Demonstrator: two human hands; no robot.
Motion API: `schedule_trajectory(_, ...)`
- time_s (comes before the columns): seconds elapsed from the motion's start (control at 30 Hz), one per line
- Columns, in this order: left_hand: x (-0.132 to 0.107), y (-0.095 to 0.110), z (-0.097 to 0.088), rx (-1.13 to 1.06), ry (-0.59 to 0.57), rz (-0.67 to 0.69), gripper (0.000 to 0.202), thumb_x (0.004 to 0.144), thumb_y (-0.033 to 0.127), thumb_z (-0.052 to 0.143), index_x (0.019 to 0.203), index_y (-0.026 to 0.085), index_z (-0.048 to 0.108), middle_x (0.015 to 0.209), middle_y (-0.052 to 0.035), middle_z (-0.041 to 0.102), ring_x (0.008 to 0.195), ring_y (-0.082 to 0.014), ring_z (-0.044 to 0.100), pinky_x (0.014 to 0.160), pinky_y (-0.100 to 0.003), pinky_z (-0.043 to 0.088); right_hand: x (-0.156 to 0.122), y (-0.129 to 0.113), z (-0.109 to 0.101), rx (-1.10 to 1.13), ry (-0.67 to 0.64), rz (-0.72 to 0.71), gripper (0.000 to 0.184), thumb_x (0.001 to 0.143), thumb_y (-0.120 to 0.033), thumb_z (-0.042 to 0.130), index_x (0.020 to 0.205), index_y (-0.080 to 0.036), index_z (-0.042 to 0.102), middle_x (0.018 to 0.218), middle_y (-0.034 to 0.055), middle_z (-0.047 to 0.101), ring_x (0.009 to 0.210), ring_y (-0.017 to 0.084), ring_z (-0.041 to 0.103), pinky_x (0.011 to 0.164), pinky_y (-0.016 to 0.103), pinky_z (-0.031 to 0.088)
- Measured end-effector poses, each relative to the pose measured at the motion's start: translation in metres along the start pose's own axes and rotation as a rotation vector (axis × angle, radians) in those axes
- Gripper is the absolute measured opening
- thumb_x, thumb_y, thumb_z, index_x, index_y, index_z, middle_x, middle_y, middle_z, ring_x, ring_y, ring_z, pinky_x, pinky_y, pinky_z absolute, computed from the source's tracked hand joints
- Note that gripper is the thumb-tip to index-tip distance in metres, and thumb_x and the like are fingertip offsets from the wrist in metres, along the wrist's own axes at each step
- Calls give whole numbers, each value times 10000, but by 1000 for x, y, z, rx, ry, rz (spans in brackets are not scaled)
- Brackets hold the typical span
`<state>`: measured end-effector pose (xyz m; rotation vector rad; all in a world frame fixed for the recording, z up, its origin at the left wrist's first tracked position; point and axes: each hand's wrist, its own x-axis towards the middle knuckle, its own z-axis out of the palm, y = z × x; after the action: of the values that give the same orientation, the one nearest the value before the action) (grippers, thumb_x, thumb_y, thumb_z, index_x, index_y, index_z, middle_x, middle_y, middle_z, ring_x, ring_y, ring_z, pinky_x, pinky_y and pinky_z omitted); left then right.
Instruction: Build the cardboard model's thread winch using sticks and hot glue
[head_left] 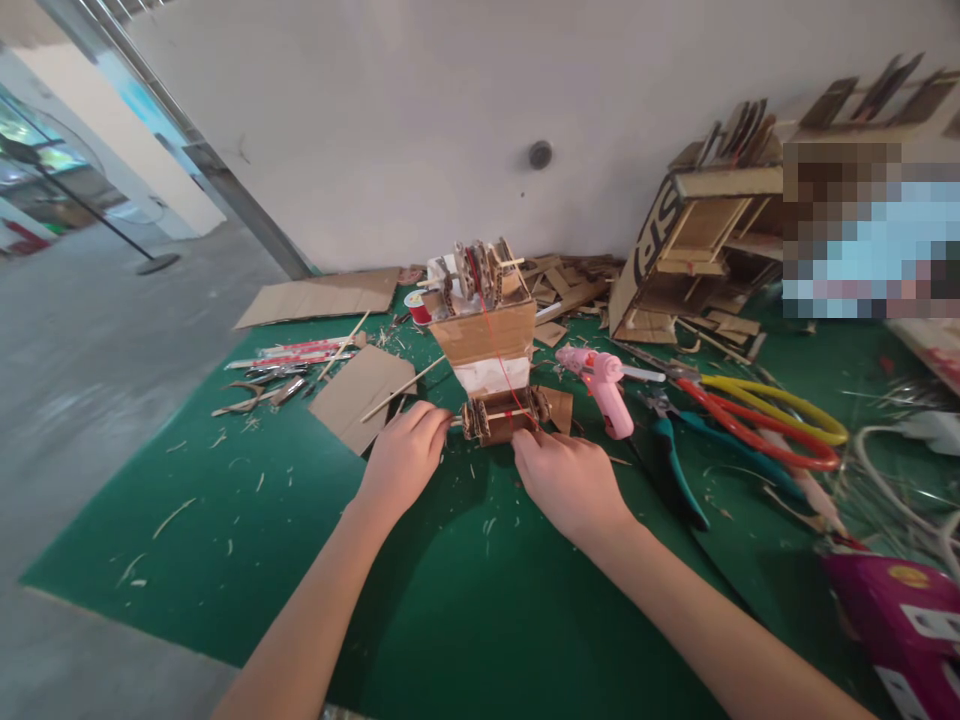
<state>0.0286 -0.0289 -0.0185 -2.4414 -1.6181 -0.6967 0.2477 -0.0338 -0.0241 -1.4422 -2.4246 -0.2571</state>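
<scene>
The left hand [405,455] is curled shut, pinching the thin stick end on the left side of the little cardboard spool [501,415]. The right hand [566,480] sits just right of the spool, fingers bent down onto its near edge; I cannot tell if it truly grips it.

The spool lies on the green mat [225,540], right in front of the cardboard tower [484,325]. A red thread [501,360] runs from the spool up the tower to the wheels on top [474,270].

If the hands turn or pull too hard, the thread could snap or slip off, or the light tower could tip over.

Just right of the spool lies a pink glue gun [604,385]. A bump might push it, and if it is hot it could burn.
</scene>
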Motion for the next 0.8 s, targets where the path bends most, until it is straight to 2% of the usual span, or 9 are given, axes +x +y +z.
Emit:
schedule_trajectory(0.27,-6,1,0,-60,-28,-19,119,921,188,487,968,184,596,934,-54,629,814,-176,628,722,-321,521,0,0,2,-3,38,-9,149,812,-97,492,709,-164,576,602,12,636,519,129,583,505,293,137)
schedule_trajectory(0.53,-9,4,-3,-92,-74,18,155,942,222,478,907,179,623,891,-45,640,822,-169,616,757,-336,502,1,-4,1,12,35,8,174,844,-115,479,704,-168,570,584,3,635,512,131,590,500,285,143)
schedule_trajectory(0.8,-12,11,-14,-54,-29,98,131,934,189,482,887,181,603,850,-26,640,805,-159,597,760,-333,458,1,-3,3,3,42,3,139,819,-101,504,719,-173,571,592,0,642,520,136,608,494,293,143)
